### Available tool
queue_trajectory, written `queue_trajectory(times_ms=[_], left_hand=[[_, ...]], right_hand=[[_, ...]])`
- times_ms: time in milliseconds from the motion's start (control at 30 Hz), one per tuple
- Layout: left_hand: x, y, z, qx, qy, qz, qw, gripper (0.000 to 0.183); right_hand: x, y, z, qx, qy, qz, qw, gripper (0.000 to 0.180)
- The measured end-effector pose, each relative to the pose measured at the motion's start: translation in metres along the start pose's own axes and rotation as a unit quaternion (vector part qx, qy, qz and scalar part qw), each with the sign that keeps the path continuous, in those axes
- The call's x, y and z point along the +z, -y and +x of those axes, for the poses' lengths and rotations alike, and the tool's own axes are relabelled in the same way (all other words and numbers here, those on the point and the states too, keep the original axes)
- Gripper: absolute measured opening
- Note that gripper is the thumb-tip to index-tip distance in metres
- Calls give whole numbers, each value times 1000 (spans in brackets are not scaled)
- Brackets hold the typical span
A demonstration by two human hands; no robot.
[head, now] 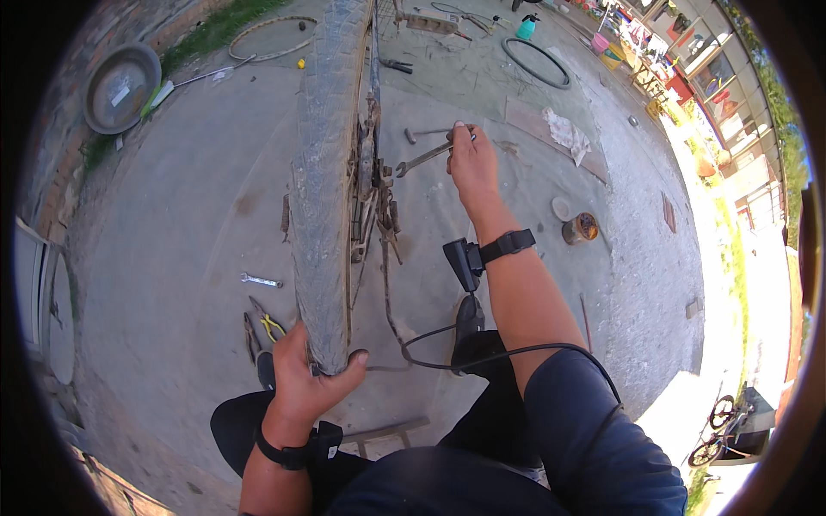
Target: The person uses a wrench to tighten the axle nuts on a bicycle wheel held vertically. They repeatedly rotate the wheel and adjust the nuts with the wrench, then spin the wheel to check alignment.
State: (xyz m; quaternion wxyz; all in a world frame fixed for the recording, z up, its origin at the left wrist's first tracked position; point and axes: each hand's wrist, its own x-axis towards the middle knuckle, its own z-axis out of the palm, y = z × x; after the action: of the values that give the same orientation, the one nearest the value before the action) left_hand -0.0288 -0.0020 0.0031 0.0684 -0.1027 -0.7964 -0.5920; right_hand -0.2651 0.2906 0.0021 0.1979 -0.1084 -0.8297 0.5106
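A worn bicycle tyre [322, 193] stands upright before me, its tread caked with dirt. My left hand [306, 377] grips the tyre's near end, with the thumb on its right side. In my right hand [474, 158] is an open-end wrench [423, 159], its jaw pointing left, close to the axle nut [387, 171] but apart from it. An L-shaped metal tool [426, 132] shows just beyond the wrench; I cannot tell whether my fingers hold it too. The rusty hub parts and frame [368, 168] sit right of the tyre, partly hidden by it.
Left on the concrete lie a small wrench [261, 280], yellow-handled pliers [271, 324] and dark-handled pliers [251, 338]. Rightward stands a rusty tin [579, 229] beside a round lid [560, 208]. A loose tyre [535, 62], a basin [122, 89] and a green spray bottle [527, 27] lie farther off.
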Motion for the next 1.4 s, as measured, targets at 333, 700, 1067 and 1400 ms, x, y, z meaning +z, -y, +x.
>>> queue_trajectory(times_ms=[333,700,1067,1400], left_hand=[[-9,-13,-1,-55,40,-11,998,33],[-6,-11,2,-11,23,8,1000,33],[-3,-6,0,-4,12,29,999,34],[-3,-5,0,-25,6,23,999,36]], right_hand=[[33,1,56,-6,41,19,999,35],[65,11,91,-5,133,-85,987,37],[64,39,57,-160,84,-229,957,42],[40,42,-57,-167,-2,-127,978,25]])
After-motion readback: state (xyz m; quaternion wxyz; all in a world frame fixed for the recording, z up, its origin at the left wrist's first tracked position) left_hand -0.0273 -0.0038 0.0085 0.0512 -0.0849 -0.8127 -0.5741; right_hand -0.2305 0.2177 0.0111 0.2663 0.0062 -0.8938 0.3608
